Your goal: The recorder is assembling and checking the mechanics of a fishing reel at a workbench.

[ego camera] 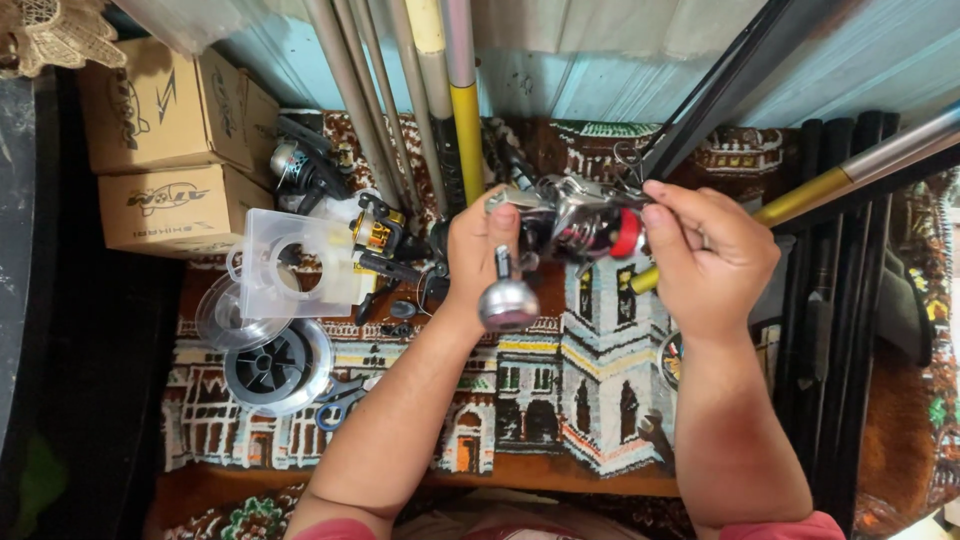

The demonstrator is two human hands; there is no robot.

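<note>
Left hand (483,252) wrapped around the body of a silver spinning reel (575,215), thumb up over the top, fingers hidden behind. Crank arm hangs down past the palm, ending in a round metal knob (508,302) that sits free. Right hand (705,250) pinched narrow at the reel's front end, fingertips on the spool beside its red band (626,233). Reel is held in the air, above the patterned rug (560,400) that covers the worktop.

Handling, as judged: metal and hard plastic, rigid, fairly dense for its bulk. Polished faces likely slick. Best hold is the body and foot, as the left has it. The crank and the thin wire bail look like the parts to spare from load; the knob will swing if let go.

Just left of the left hand: a black and gold reel (380,238), a clear plastic case (290,262), and lower, a line spool (277,367). Blue-handled scissors (338,402) near that spool. Two cardboard boxes (165,150) stacked far left. Rod blanks (400,90) lean against the wall behind; dark rod sections (830,300) lie well apart at right.
</note>
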